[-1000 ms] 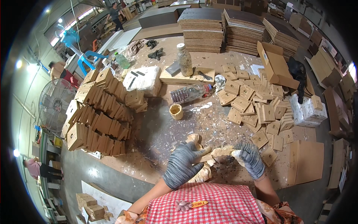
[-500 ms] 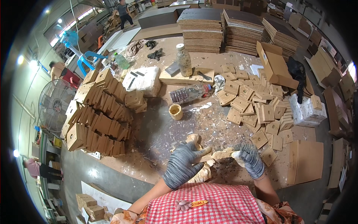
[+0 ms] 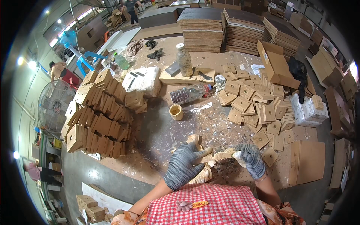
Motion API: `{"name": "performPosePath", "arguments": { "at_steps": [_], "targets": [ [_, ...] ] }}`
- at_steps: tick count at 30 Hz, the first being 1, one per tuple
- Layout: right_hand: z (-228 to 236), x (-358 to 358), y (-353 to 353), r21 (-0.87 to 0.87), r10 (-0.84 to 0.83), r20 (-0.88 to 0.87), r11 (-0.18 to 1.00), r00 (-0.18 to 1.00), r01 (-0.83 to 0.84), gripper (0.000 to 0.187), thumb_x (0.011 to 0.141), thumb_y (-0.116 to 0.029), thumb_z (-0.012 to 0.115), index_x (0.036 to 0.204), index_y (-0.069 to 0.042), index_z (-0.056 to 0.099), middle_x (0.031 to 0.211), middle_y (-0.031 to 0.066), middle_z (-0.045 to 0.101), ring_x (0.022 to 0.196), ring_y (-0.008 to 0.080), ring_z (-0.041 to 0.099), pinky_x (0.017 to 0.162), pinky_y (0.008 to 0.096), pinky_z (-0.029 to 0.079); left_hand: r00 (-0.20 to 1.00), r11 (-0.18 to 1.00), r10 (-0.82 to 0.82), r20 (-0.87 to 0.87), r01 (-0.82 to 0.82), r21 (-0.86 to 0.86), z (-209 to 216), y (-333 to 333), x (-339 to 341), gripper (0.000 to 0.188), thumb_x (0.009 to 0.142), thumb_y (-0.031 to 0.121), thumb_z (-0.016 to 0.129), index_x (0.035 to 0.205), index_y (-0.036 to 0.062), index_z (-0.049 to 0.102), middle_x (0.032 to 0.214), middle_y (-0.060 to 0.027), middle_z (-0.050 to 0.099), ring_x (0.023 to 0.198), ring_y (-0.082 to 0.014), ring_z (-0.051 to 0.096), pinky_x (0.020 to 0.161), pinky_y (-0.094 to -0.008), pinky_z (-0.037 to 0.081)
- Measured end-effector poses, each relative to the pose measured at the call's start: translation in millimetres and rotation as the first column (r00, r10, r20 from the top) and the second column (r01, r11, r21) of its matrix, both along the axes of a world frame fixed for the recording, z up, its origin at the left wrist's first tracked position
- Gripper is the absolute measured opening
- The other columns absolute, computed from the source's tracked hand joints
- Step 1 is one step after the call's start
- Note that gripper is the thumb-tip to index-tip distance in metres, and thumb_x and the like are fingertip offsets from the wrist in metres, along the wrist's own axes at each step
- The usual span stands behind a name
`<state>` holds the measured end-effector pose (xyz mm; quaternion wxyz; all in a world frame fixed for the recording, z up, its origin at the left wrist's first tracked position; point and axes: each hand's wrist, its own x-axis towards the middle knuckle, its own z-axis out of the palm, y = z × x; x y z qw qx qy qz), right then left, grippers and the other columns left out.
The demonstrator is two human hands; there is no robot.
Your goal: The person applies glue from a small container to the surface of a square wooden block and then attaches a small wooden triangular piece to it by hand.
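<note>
My left hand [image 3: 183, 165], in a grey knitted glove, is closed round a small wooden block [image 3: 204, 159], which sticks out past the fingers. My right hand [image 3: 251, 160], gloved the same way with pale fingertips, pinches a crumpled tan cloth-like piece [image 3: 224, 154] against the block's end. Whether that piece is cloth or something stiffer cannot be made out. Under the hands lies a cream rag [image 3: 204, 175] at the table's near edge. Beyond them stands a small tan cup [image 3: 176, 112] with a crusted rim.
Stacked wooden blocks [image 3: 98, 116] rise at the left, and a loose heap of drilled blocks [image 3: 258, 103] spreads at the right. A plastic bottle [image 3: 189, 94] lies mid-table; a jar [image 3: 183, 62] stands behind. An open carton [image 3: 277, 67] and cardboard piece [image 3: 306, 162] are at the right.
Both hands and the pieces they hold stay almost in place. A distant person at the back has shifted to the right.
</note>
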<state>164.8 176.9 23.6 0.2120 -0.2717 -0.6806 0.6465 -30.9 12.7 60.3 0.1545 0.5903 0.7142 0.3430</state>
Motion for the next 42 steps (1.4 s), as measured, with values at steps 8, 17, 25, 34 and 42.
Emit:
{"name": "performPosePath", "arguments": {
  "at_steps": [8, 17, 25, 34, 42],
  "targets": [
    [-4, 0, 3, 0.192, 0.027, 0.066, 0.981, 0.997, -0.039, 0.019, 0.083, -0.018, 0.062, 0.087, 0.000, 0.069, 0.078, 0.0109, 0.067, 0.070, 0.0212, 0.065, 0.065, 0.0308, 0.052, 0.999, 1.000, -0.012, -0.049, 0.012, 0.003, -4, -2, -1, 0.050, 0.068, 0.016, 0.076, 0.117, 0.0176, 0.067, 0.073, -0.0116, 0.056, 0.069, -0.0279, 0.054, 0.067, -0.0387, 0.046],
    [-1, -1, 1, 0.053, 0.023, 0.056, 0.998, 0.998, -0.026, 0.036, 0.083, -0.032, 0.062, 0.092, 0.003, 0.068, 0.079, 0.0112, 0.067, 0.071, 0.0175, 0.062, 0.068, 0.0321, 0.050, 0.997, 0.982, -0.045, -0.065, 0.032, -0.186, -1, -5, -3, 0.058, 0.071, 0.017, 0.069, 0.128, 0.0211, 0.058, 0.115, -0.0243, 0.055, 0.089, -0.0370, 0.057, 0.084, -0.0426, 0.046],
    [10, -4, 1, -0.391, -0.047, -0.094, 0.920, 0.994, 0.007, 0.031, 0.087, -0.028, 0.059, 0.075, 0.000, 0.061, 0.064, 0.0060, 0.057, 0.061, 0.0158, 0.058, 0.056, 0.0271, 0.047, 0.986, 0.995, 0.017, 0.168, 0.000, -0.095, -2, -6, -2, 0.055, 0.073, 0.014, 0.073, 0.126, 0.0146, 0.059, 0.109, -0.0197, 0.059, 0.088, -0.0331, 0.058, 0.083, -0.0399, 0.047],
    [5, -3, 0, -0.484, -0.146, -0.300, 0.875, 0.943, -0.018, 0.036, 0.085, -0.016, 0.059, 0.112, 0.007, 0.060, 0.090, 0.0126, 0.065, 0.079, 0.0204, 0.061, 0.072, 0.0321, 0.051, 0.095, 0.985, 0.129, 0.987, -0.124, -0.117, -23, -12, -6, 0.049, 0.070, 0.016, 0.075, 0.111, 0.0002, 0.056, 0.102, -0.0099, 0.062, 0.098, -0.0215, 0.060, 0.092, -0.0352, 0.048],
    [13, -8, -17, -0.432, -0.166, -0.339, 0.902, 0.926, 0.004, 0.033, 0.081, -0.015, 0.066, 0.110, 0.002, 0.064, 0.102, 0.0100, 0.065, 0.088, 0.0178, 0.063, 0.085, 0.0284, 0.049, -0.146, 0.998, 0.066, 0.987, -0.013, -0.068, -30, -10, -5, 0.080, 0.070, 0.022, 0.074, 0.138, 0.0020, 0.038, 0.133, -0.0133, 0.048, 0.121, -0.0267, 0.048, 0.107, -0.0435, 0.034]
  ]
}}
